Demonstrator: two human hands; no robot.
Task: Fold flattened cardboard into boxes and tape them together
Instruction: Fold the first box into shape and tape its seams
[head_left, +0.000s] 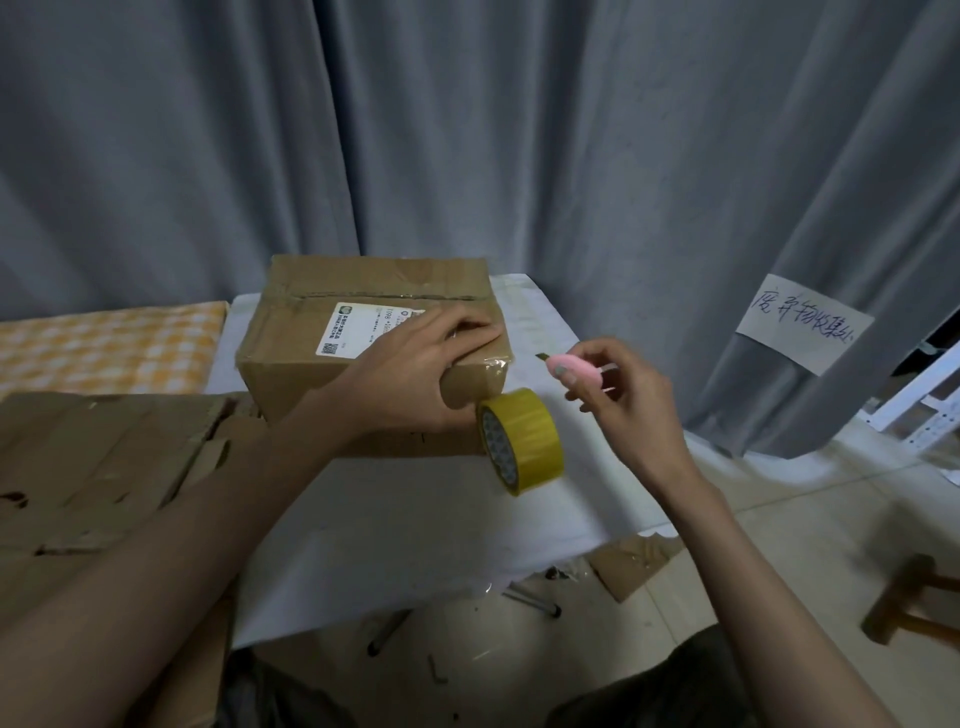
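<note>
A closed brown cardboard box (311, 332) with a white shipping label stands on the white table (415, 519). My left hand (415, 374) lies over the box's near right corner, fingers on top and thumb down the side face. A yellow tape roll (522, 441) hangs on edge against that corner, its strip stuck to the box. My right hand (623, 400) hovers just right of the box and pinches a small pink cutter (579, 370), blade tip pointing at the box.
Flattened cardboard sheets (104, 467) lie stacked at the left. A yellow checked surface (104, 348) lies behind them. Grey curtains (519, 156) hang at the back, with a handwritten paper note (805, 332). Cardboard scraps (634, 564) and a wooden stool (914, 597) are on the floor.
</note>
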